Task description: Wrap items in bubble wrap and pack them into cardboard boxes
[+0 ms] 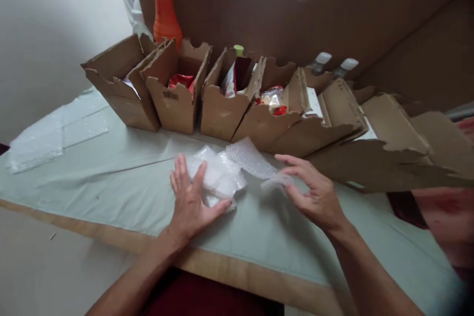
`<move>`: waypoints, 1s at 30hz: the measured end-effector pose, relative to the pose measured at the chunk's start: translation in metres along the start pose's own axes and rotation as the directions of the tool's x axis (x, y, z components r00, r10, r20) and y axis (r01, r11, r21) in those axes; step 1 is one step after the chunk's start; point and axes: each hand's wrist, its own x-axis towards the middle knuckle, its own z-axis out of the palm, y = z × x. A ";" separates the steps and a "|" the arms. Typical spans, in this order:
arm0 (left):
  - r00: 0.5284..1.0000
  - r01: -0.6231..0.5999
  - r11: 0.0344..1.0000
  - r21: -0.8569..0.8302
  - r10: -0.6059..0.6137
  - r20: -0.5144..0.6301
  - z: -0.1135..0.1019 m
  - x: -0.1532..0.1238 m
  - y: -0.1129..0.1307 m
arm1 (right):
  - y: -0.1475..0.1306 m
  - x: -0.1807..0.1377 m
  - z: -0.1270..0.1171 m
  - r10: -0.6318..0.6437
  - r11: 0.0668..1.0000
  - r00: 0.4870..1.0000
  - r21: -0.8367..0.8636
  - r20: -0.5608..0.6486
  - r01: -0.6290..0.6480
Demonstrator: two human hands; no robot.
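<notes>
A crumpled bundle of bubble wrap [217, 173] lies on the cloth-covered table [122, 182] in front of me. My left hand [190, 197] rests against its left and front side with the fingers spread. From the bundle a loose strip of bubble wrap [250, 158] reaches to the right. The end of that strip is pinched between the thumb and fingers of my right hand [311, 190], slightly raised over the table. Whatever may be inside the bundle cannot be made out.
A row of cardboard bins [222, 113] stands along the back, some holding packets, including a red packet [181, 81]. Behind them are an orange bottle [166, 15] and two white-capped bottles [344, 66]. Flat bubble wrap sheets [40, 138] lie at the left.
</notes>
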 end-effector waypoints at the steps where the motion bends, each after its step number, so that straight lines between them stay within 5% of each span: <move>1: 0.999 0.045 0.999 -0.030 -0.045 0.023 -0.002 -0.002 -0.002 | 0.009 -0.007 0.006 0.059 0.996 0.995 0.055 0.076 -0.063; 6: 0.988 0.154 0.973 -0.170 -0.148 0.046 0.006 -0.006 0.000 | 0.014 -0.012 0.062 0.197 0.849 0.913 0.404 0.358 -0.342; 10: 0.984 0.122 0.946 -0.299 -0.154 -0.085 0.023 -0.003 0.010 | -0.016 -0.014 0.101 0.277 0.735 0.913 0.545 0.301 -0.403; 15: 0.962 0.037 0.820 -0.571 -0.185 -0.203 0.016 0.002 0.021 | -0.058 -0.012 0.102 0.290 0.661 0.923 0.645 0.251 -0.383; 21: 0.912 -0.053 0.752 -0.657 -0.232 -0.339 -0.065 0.013 -0.008 | -0.123 0.046 0.120 0.098 0.681 0.967 0.693 0.235 -0.237; 26: 0.827 -0.030 0.675 -0.737 -0.397 -0.398 -0.159 0.038 -0.090 | -0.196 0.121 0.204 -0.129 0.661 0.970 0.746 0.208 -0.073; 30: 0.793 0.067 0.748 -0.660 -0.441 -0.419 -0.204 0.080 -0.163 | -0.228 0.190 0.278 -0.233 0.746 0.959 0.663 0.162 0.069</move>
